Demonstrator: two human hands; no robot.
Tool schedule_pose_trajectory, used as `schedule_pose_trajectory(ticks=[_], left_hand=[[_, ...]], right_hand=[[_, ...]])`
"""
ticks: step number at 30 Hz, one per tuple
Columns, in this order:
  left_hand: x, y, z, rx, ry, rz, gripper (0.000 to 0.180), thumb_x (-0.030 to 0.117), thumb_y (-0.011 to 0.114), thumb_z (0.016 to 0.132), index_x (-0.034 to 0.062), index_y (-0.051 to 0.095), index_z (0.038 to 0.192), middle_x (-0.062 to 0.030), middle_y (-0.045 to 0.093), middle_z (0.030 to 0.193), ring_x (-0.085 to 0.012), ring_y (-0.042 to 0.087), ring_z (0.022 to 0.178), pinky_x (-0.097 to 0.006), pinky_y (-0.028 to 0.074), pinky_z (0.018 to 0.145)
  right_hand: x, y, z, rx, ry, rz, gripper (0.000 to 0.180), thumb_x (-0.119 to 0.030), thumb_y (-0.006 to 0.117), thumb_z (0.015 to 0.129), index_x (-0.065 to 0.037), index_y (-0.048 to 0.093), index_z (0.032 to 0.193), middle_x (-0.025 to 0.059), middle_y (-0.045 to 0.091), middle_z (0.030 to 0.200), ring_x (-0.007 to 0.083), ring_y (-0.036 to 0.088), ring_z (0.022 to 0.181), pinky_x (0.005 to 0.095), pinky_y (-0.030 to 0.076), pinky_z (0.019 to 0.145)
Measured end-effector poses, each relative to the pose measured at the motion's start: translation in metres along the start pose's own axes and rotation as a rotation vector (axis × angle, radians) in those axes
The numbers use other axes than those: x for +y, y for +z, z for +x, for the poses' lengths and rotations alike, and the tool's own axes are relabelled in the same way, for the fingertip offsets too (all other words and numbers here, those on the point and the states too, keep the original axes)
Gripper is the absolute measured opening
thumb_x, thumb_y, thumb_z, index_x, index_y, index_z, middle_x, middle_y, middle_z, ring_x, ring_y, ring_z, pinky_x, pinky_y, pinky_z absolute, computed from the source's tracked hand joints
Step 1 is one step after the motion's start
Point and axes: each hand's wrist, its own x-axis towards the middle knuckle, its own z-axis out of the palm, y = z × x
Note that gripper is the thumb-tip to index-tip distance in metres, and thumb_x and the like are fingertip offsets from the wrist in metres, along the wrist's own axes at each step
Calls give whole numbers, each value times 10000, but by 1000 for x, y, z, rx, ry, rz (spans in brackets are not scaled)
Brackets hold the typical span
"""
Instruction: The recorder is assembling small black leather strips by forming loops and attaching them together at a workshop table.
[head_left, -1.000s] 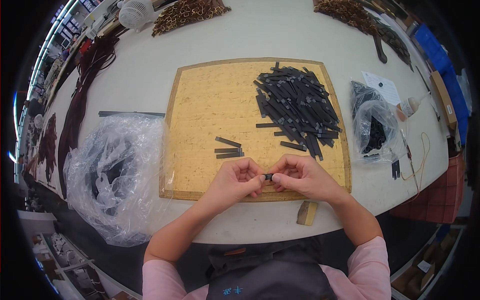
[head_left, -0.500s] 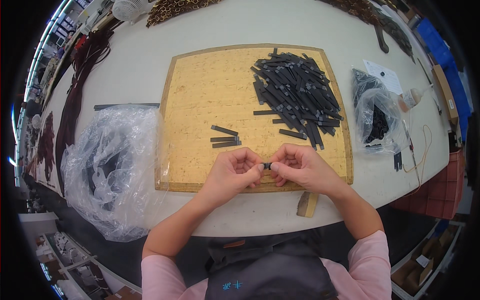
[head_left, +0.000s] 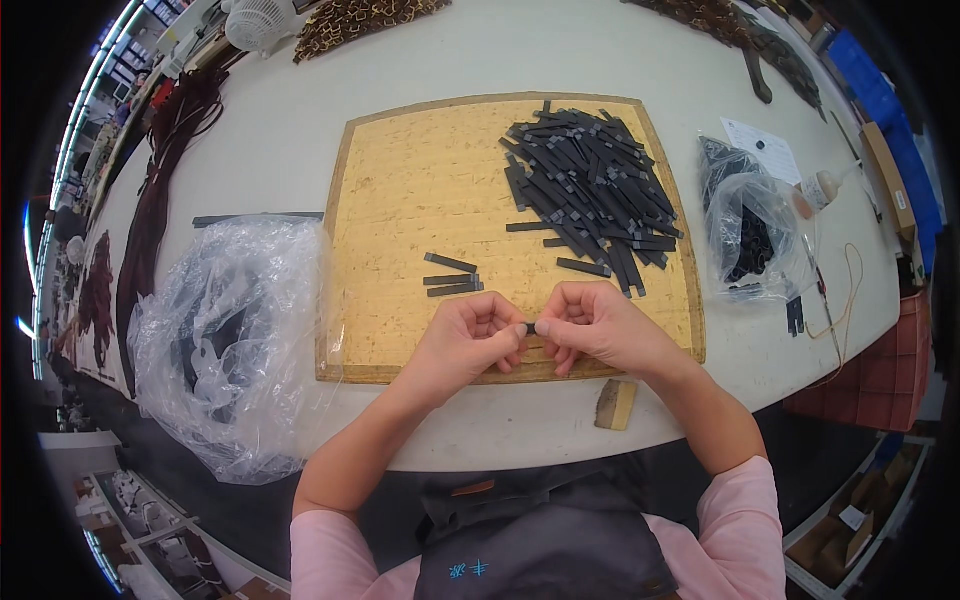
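Note:
Close together over the near edge of a tan board (head_left: 400, 200), my two hands pinch one small black strip (head_left: 531, 329). My left hand (head_left: 468, 338) has thumb and fingers closed on its left end. At the other end, my right hand (head_left: 590, 325) grips it between thumb and fingertips. Most of the strip is hidden by the fingers. Just beyond my left hand lie three separate black strips (head_left: 450, 280) with greyish ends. A large heap of similar black strips (head_left: 590, 180) covers the board's far right.
A crumpled clear plastic bag (head_left: 230, 340) with dark contents overlaps the board's left side. To the right are another clear bag (head_left: 750, 240) of black pieces, a small bottle (head_left: 820, 190) and a thin tool with a cord. A yellow-and-grey block (head_left: 615, 405) lies near the table's front edge.
Both hands stay pinched on the strip with only slight finger movement; less of the strip shows between them. The whole view has shifted slightly.

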Motion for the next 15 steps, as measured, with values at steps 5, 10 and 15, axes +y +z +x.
schedule_pose_trajectory(ticks=[5, 10, 15], left_hand=[[-1, 0, -1, -9, 12, 6, 127, 118, 671, 970, -4, 638, 990, -43, 668, 819, -84, 641, 720, -234, 537, 659], [0, -1, -1, -19, 9, -9, 134, 125, 670, 977, -4, 639, 993, -43, 669, 827, -84, 640, 727, -235, 538, 666], [0, -2, -1, -33, 6, -27, 131, 125, 669, 979, -2, 640, 998, -44, 671, 840, -82, 637, 731, -233, 536, 672]], right_hand=[[0, 1, -1, -8, -12, -11, 214, -209, 685, 980, -20, 606, 918, 49, 660, 802, 103, 654, 653, 243, 572, 611], [-1, 0, -1, -11, -1, 15, 214, -211, 686, 979, -20, 606, 922, 51, 662, 802, 109, 658, 660, 247, 574, 617], [-2, -1, -1, -13, 9, 23, 217, -213, 692, 974, -20, 606, 924, 52, 662, 802, 114, 659, 661, 250, 575, 617]])
